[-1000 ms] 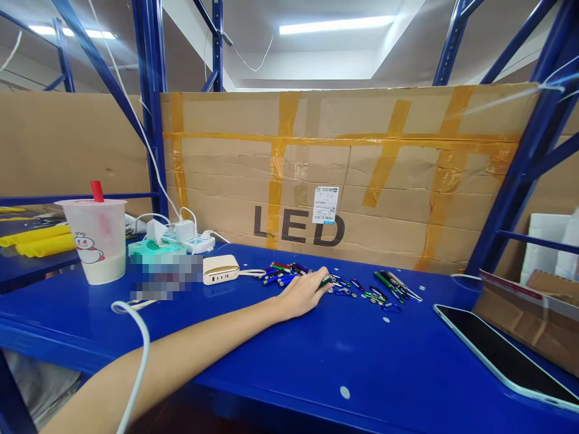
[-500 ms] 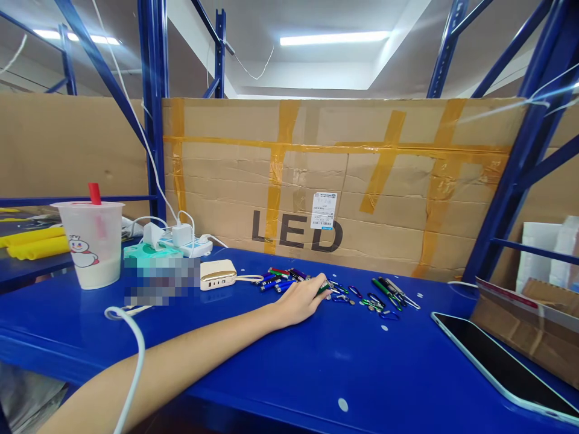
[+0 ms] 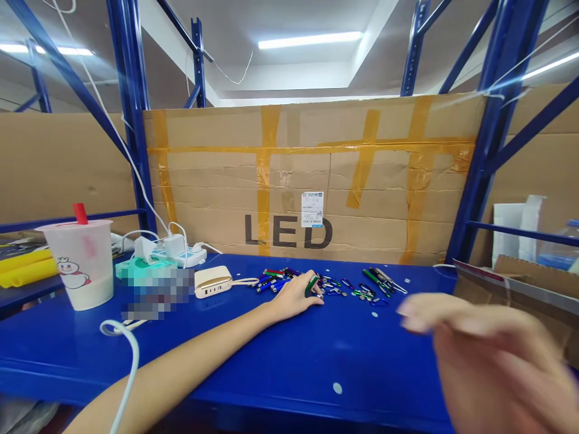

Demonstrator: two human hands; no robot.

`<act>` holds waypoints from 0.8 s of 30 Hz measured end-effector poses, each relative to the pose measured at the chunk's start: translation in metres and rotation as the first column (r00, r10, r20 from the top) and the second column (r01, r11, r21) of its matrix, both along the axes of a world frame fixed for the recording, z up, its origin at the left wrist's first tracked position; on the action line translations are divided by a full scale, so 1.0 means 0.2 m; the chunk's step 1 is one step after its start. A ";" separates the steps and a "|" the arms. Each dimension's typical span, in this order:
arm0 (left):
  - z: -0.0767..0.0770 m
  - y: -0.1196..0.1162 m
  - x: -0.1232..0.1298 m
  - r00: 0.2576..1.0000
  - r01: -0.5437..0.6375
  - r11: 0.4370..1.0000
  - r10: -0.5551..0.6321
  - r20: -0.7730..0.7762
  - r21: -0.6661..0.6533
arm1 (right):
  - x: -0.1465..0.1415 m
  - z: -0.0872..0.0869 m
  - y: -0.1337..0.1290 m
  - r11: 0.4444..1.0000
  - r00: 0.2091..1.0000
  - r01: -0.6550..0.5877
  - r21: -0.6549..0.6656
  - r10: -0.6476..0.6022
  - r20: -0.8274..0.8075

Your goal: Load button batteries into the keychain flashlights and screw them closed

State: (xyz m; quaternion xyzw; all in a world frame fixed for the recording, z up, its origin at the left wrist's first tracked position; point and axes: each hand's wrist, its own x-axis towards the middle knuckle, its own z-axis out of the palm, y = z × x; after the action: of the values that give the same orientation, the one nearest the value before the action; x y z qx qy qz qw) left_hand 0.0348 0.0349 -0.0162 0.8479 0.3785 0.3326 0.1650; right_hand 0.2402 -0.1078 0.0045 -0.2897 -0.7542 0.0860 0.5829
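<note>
The left hand (image 3: 294, 299) grips a green penlight (image 3: 311, 286), isolating it from the pile (image 3: 275, 281); the right hand (image 3: 491, 361), blurred, stands open.

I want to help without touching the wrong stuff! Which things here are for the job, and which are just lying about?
For the job: left hand holding a green pen-shaped tube; blue pen-shaped tubes; small carabiner clips; blurry right hand.
Lying about: plastic cup; gold power bank; power strip.

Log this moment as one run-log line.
left hand: grip on green pen-shaped item | right hand: open, blurred, over blue shelf | nearby: coloured pens, carabiner clips
</note>
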 end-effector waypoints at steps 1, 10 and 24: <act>0.00 0.01 0.00 1.000 0.003 1.000 -0.003 0.013 -0.005 | -0.05 0.07 0.03 1.000 0.999 -0.001 0.021 0.002 -0.040; 0.00 0.00 0.01 0.998 0.059 0.998 -0.059 0.019 -0.037 | -0.08 0.14 0.53 0.945 0.758 0.258 -0.203 -0.067 0.649; 0.04 -0.01 0.00 0.987 -0.020 0.997 0.031 0.158 -0.075 | 0.01 0.12 0.42 0.901 0.691 0.391 -0.187 -0.153 0.707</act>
State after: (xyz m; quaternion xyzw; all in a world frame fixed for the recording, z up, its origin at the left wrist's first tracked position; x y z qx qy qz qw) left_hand 0.0349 0.0331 -0.0082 0.8071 0.3869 0.3872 0.2214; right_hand 0.2426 -0.0235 0.0292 -0.5021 -0.8366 0.0082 0.2188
